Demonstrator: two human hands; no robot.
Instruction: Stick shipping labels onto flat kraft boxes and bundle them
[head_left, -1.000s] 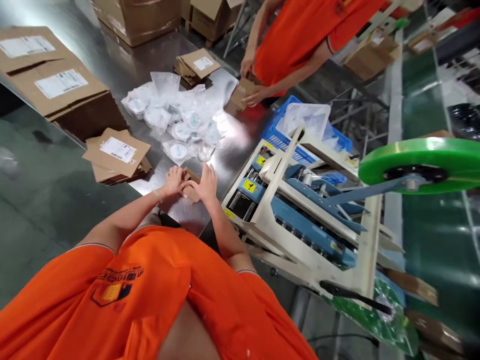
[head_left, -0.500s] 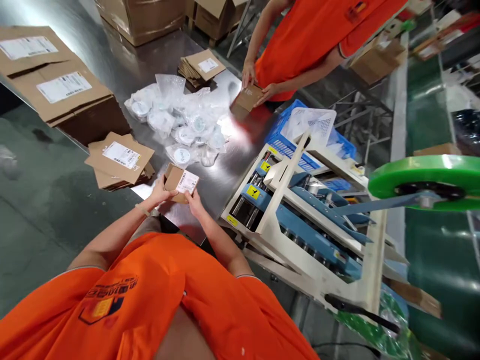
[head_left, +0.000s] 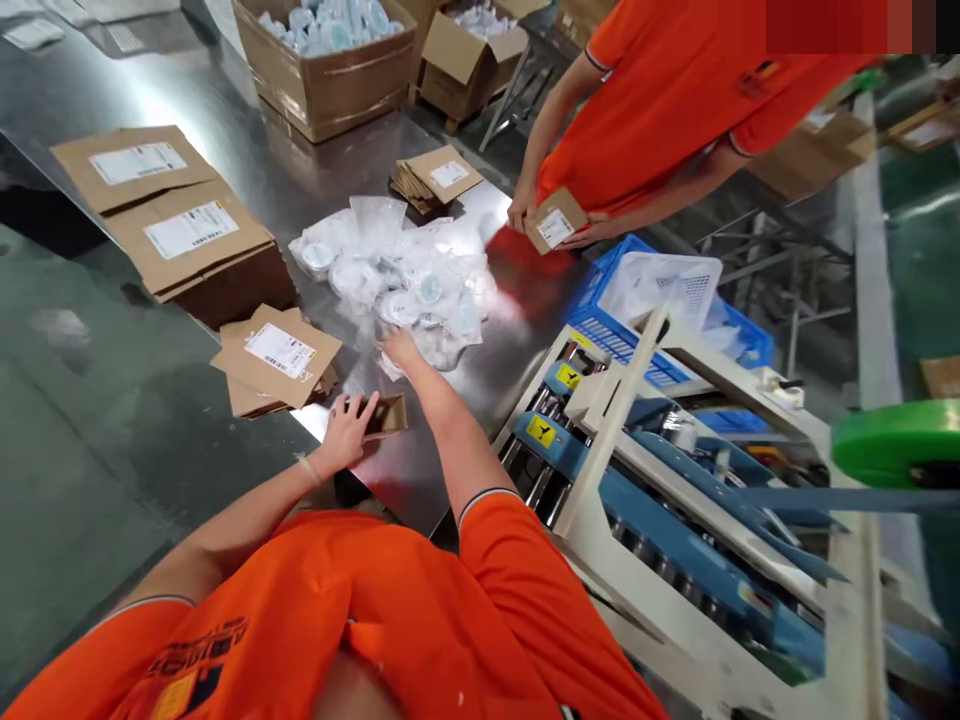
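Observation:
My left hand (head_left: 346,432) is closed around the left side of a small open cardboard box (head_left: 388,416) at the table's near edge. Farther forward, my right hand (head_left: 400,347) reaches to the near side of a pile of clear bags holding round white items (head_left: 420,285). Its fingers are bent together on a clear bag there; exactly what they pinch is partly hidden. Flat cardboard pieces with a white label (head_left: 281,350) lie left of the box. Behind them stands a larger stack of labelled flat cardboard (head_left: 191,232).
Across the table (head_left: 510,345), a person in orange (head_left: 667,120) holds a small labelled box (head_left: 556,220). A taping machine (head_left: 600,480) and a blue crate (head_left: 596,285) stand at the right. A large carton (head_left: 330,90) and a small cardboard stack (head_left: 439,178) are farther back.
My right hand has left the small box and moved forward to the bags. The box is now turned with its open side showing, my left hand still on it. The camera view has shifted.

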